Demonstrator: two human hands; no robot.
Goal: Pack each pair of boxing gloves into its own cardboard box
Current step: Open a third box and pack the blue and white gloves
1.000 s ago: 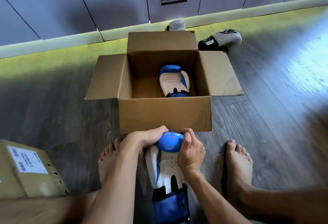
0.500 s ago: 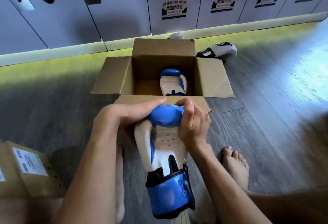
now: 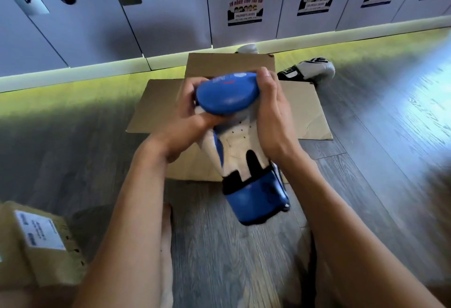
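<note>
Both hands are clamped on one blue and white glove (image 3: pixel 241 141) held in the air over the open cardboard box (image 3: pixel 229 65): the left hand (image 3: pixel 188 124) cups its padded end from the left and below, and the right hand (image 3: pixel 271 117) presses flat along its right side, fingers curled over the top. That glove is long and smooth, with a glossy rounded blue knuckle end, a white palm dotted with small vent holes, a black slit, and a wide blue cuff. Its long axis runs away from the person, the rounded end pointing toward the lockers (image 3: pixel 170 14) and slightly up, the cuff hanging nearest the camera. Blurred white lettering sits on the blue pad, too smeared to read. The box is plain brown corrugated card, its flaps spread flat on the grey wood-grain floor (image 3: pixel 366 161); its inside is hidden behind the hands. Behind it, to the right, lies a black and white glove (image 3: pixel 310 70), and a second white shape (image 3: pixel 247 48) shows past the far flap. The locker doors carry round numbers 127 and 128 and printed posters. At the lower left stands a closed brown box (image 3: pixel 36 244) with a white shipping label.
</note>
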